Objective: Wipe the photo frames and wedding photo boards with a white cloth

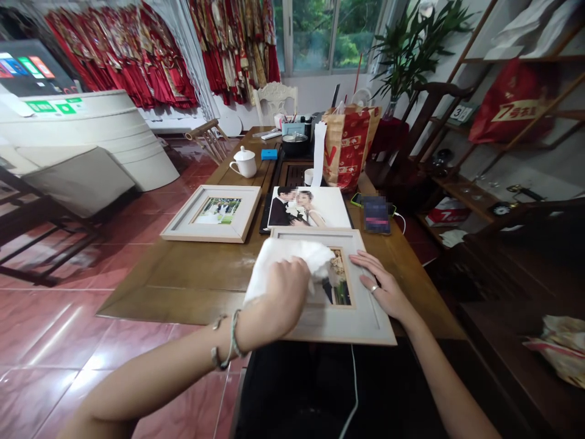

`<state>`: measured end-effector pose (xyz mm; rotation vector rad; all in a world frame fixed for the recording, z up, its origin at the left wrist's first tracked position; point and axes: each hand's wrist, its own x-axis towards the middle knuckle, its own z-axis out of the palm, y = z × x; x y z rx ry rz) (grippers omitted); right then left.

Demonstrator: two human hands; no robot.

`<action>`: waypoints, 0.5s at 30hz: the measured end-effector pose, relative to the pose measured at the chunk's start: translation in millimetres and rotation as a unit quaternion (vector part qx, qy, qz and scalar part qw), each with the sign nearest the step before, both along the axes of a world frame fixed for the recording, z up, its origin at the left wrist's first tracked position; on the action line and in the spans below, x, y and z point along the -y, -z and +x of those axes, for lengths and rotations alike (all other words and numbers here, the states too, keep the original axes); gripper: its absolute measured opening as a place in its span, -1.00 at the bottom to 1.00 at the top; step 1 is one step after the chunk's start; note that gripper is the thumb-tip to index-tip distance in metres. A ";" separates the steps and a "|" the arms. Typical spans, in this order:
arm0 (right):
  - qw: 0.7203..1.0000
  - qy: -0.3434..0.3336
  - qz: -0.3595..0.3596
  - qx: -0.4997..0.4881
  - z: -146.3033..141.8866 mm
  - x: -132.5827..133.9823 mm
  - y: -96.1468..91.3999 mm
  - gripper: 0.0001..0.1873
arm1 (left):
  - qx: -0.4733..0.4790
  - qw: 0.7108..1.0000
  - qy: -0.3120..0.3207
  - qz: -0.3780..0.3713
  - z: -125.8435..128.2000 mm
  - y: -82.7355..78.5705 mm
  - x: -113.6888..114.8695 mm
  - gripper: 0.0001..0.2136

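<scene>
Ideally, at near edge of table (196, 274), picture frame (338, 326) is pressed lightly; white cloth (290, 248), bunched in curled fingers of left hand (286, 292), is best worked flat into inner corners, frame steadied by right hand (382, 288), fingers extended, thumb parted.

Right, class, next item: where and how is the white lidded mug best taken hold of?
Probably by its handle, from the person's left: the mug stands upright and the handle sticks out that way. Keep it level, since the lid sits on top. The left hand would suit, once free of the white cloth.
</scene>
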<state>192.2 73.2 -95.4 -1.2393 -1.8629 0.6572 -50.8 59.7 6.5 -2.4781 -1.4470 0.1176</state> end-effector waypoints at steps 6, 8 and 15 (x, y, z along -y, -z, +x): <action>1.000 -0.003 0.002 -0.004 0.2 -0.5 0.6 -0.64 | -0.007 0.999 -0.035 -0.028 6.3 15.0 -45.9 -0.54; 1.000 -0.005 0.002 -0.003 0.3 -0.7 0.9 -0.63 | -0.024 0.999 0.000 -0.041 9.9 12.2 -39.3 -0.57; 1.000 -0.006 0.012 0.001 0.2 -1.5 2.6 -0.62 | -0.002 0.973 0.180 -0.145 32.7 -0.1 33.4 -0.67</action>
